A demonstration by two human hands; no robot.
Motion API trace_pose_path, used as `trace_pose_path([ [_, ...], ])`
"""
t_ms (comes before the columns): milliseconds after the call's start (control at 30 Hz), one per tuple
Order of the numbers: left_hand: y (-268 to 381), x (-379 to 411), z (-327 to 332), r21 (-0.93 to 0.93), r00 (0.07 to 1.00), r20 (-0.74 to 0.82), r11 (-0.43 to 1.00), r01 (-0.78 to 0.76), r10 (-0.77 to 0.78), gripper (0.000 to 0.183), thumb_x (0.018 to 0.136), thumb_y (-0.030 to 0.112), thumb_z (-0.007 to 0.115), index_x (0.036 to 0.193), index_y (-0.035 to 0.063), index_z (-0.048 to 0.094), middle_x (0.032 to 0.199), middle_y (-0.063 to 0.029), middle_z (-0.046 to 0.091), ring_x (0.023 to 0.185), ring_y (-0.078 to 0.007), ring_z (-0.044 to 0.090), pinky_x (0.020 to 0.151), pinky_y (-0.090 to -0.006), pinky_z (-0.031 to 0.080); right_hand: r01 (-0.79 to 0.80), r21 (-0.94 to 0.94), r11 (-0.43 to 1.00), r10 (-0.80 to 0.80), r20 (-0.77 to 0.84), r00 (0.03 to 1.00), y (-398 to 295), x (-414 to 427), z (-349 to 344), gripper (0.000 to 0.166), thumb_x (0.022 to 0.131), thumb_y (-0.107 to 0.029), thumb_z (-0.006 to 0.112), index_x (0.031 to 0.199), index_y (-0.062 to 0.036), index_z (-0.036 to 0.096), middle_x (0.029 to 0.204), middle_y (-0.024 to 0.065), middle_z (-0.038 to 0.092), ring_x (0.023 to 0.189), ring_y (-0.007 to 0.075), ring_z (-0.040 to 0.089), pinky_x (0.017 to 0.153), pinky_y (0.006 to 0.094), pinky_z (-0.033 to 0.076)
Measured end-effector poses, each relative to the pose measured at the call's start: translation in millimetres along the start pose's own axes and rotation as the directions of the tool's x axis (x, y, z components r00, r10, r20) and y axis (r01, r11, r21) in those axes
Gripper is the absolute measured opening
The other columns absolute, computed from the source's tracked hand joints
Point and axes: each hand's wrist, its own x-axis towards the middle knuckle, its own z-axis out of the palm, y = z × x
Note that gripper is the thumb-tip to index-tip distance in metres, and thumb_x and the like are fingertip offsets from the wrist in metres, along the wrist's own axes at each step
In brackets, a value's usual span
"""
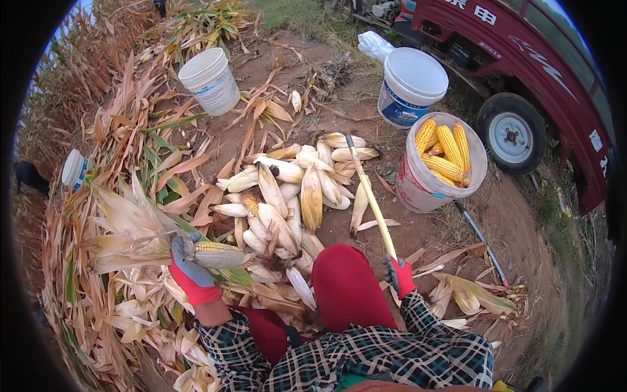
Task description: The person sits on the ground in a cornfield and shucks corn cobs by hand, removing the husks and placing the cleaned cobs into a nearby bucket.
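My left hand [193, 272], in a red and grey work glove, grips a partly husked corn ear [208, 247] at left. Yellow kernels show along its upper side, and its pale dry husks [130, 237] fan out to the left. In a matching glove, my right hand [400, 277] is closed around a long pale-yellow tool handle [374, 210]. The handle slants away from me to a dark far end beside the corn pile; I cannot tell what tool it is. Before my knees lies a heap of unhusked corn ears [279, 228], one with kernels partly showing.
Husked ears [448, 147] stand in a whitish bucket [409, 191]. Behind are a blue-labelled bucket [404, 115] and another white bucket [215, 95]. A maroon cargo vehicle [529, 54] is parked at right. A blue-grey pole [482, 240] lies right; loose husks [142, 313] cover the left.
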Motion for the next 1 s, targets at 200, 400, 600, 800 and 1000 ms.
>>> trace_pose_path([
  [200,5,-10,1,0.02,1.0,-0.001,1.0,0.009,-0.009,0.034,0.099,0.029,0.042,0.109,0.001,0.058,0.092,-0.0106,0.065,0.084,-0.0181,0.061,0.079,-0.032,0.048,0.041,-0.076,0.996,-0.044,-0.041,0.998,-12,64,9,0.031,0.09,-0.038,0.062,0.085,-0.0075,0.06,0.058,-0.0017,0.051,0.044,0.0073,0.046,0.043,0.0219,0.037],
  [400,2,-8,-3,0.007,0.999,-0.016,0.999,0.052,-0.052,0.036,0.098,0.03,0.043,0.108,-0.0019,0.055,0.094,-0.0147,0.065,0.088,-0.0222,0.062,0.082,-0.0349,0.049,0.071,-0.081,0.994,-0.074,-0.039,0.996,-38,126,32,0.031,0.091,-0.038,0.061,0.083,-0.0088,0.058,0.056,-0.0022,0.05,0.043,0.0073,0.045,0.042,0.0215,0.036],
  [600,-8,-7,13,0.129,0.999,-0.008,0.991,0.04,-0.039,0.04,0.097,0.034,0.044,0.113,-0.0015,0.054,0.092,-0.0144,0.065,0.084,-0.0232,0.062,0.079,-0.0361,0.05,0.156,-0.384,0.91,-0.246,-0.198,0.949,-34,169,24,0.032,0.088,-0.039,0.064,0.084,-0.0076,0.059,0.06,0.0015,0.055,0.045,0.011,0.05,0.045,0.026,0.04],
  [800,-15,-8,16,0.08,0.996,0.068,0.996,0.044,-0.05,0.042,0.098,0.032,0.043,0.128,0.0016,0.048,0.092,-0.0101,0.064,0.086,-0.0186,0.061,0.08,-0.0323,0.049,0.266,-0.74,0.617,-0.63,-0.263,0.73,-56,197,16,0.037,0.087,-0.041,0.063,0.098,-0.0049,0.063,0.078,0.0168,0.064,0.071,0.0333,0.061,0.066,0.0411,0.047],
  [1000,-26,-2,10,0.143,1.0,0.005,0.989,0.028,-0.029,0.046,0.099,0.033,0.042,0.132,-0.0003,0.045,0.089,-0.0089,0.062,0.086,-0.019,0.06,0.081,-0.0334,0.049,0.409,-0.607,0.682,-0.681,-0.321,0.658,-150,295,75,0.039,0.09,-0.039,0.058,0.113,-0.0071,0.06,0.089,0.0168,0.067,0.081,0.0337,0.065,0.072,0.0418,0.048],
])
